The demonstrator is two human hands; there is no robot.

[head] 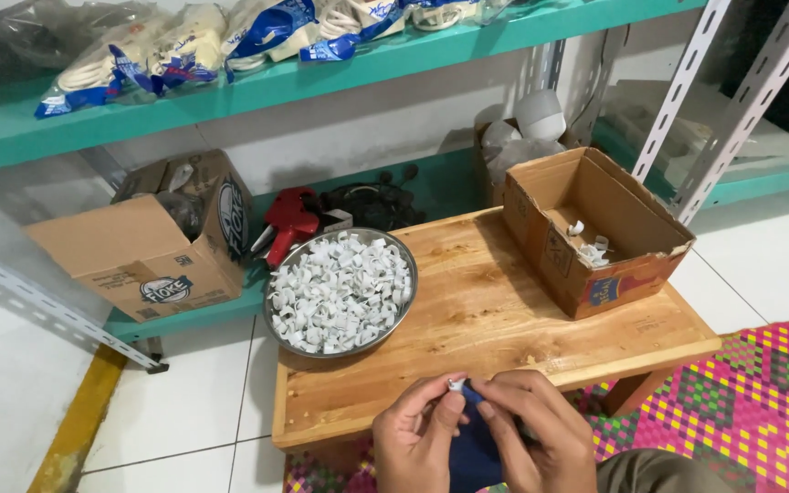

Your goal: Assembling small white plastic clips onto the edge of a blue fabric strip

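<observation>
At the bottom of the head view my left hand (415,434) pinches a small white plastic clip (456,385) between thumb and fingers. My right hand (541,429) meets it from the right and holds a dark blue tool (474,396) against the clip. Both hands hover just in front of a low wooden table (477,315). A round metal bowl (403,306) heaped with several white clips stands on the table's left part. An open cardboard box (627,274) with a few white clips inside sits on the right part.
A larger cardboard box (152,242) and a red tool (289,222) lie on the teal lower shelf behind the table. Bagged white goods (130,59) fill the upper shelf. A patterned woven mat (732,411) covers the floor at right; white tiles lie at left.
</observation>
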